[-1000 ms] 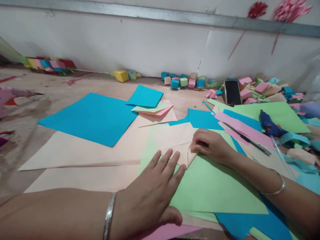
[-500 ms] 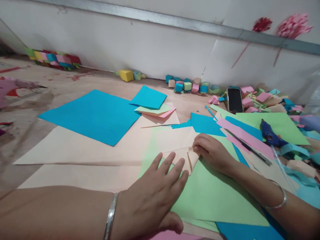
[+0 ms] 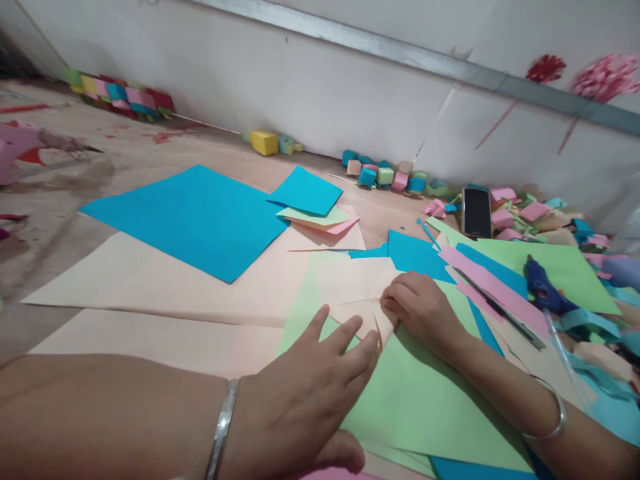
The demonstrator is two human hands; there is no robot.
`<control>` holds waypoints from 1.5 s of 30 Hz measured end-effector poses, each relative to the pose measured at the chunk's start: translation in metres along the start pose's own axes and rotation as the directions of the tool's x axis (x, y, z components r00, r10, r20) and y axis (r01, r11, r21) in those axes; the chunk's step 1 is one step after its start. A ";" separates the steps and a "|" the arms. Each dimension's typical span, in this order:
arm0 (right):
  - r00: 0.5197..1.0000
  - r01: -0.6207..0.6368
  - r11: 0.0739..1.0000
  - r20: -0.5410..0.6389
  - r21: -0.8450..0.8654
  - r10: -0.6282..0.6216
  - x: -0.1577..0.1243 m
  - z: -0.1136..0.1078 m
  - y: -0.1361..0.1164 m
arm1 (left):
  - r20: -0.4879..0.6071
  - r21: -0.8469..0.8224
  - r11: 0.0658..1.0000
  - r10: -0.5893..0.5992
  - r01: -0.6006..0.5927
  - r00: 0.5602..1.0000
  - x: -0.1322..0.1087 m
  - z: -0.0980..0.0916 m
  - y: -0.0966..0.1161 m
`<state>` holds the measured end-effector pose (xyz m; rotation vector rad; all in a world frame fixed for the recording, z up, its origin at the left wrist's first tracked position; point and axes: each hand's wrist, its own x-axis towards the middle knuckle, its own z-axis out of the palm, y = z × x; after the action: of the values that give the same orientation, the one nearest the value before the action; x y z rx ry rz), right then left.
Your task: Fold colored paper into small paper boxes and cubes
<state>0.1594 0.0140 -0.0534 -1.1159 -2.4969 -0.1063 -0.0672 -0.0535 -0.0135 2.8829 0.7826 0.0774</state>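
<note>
Peach paper (image 3: pixel 357 293), left hand (image 3: pixel 310 393) flat, right hand (image 3: pixel 420 307) pinching fold.

A white wall (image 3: pixel 300 87) stands at the back. A grey metal strip (image 3: pixel 400 57) runs along the wall, high up. A red paper flower (image 3: pixel 547 67) and a pink paper flower (image 3: pixel 607 75) are stuck far right on the wall. The brown floor (image 3: pixel 125 160) meets the wall's foot, where little paper cubes (image 3: pixel 385 175) sit in a row.

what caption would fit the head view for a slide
Left hand and right hand press a fold in peach paper on a green sheet; glue gun and phone lie to the right.
</note>
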 end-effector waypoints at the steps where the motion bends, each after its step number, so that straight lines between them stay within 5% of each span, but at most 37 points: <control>1: 1.000 0.003 1.000 0.004 -0.008 -0.003 0.000 0.000 -0.001 | -0.002 -0.008 1.000 -0.002 0.002 1.000 0.000 0.000 0.000; 17: 0.999 -0.009 1.000 0.031 0.002 0.009 0.005 0.001 -0.003 | -0.025 0.000 1.000 0.025 -0.025 0.999 0.000 0.001 -0.005; 33: 0.997 0.074 0.975 0.013 0.208 -0.078 0.009 -0.005 0.001 | -0.030 -0.089 0.993 0.074 -0.077 0.997 -0.003 0.002 -0.011; 45: 0.996 0.090 0.969 0.005 0.231 -0.094 0.009 -0.006 0.003 | -0.019 -0.098 0.995 0.021 -0.023 1.000 0.002 -0.001 -0.011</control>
<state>0.1580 0.0206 -0.0446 -0.9094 -2.4980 0.1645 -0.0707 -0.0427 -0.0144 2.8019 0.7292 0.1412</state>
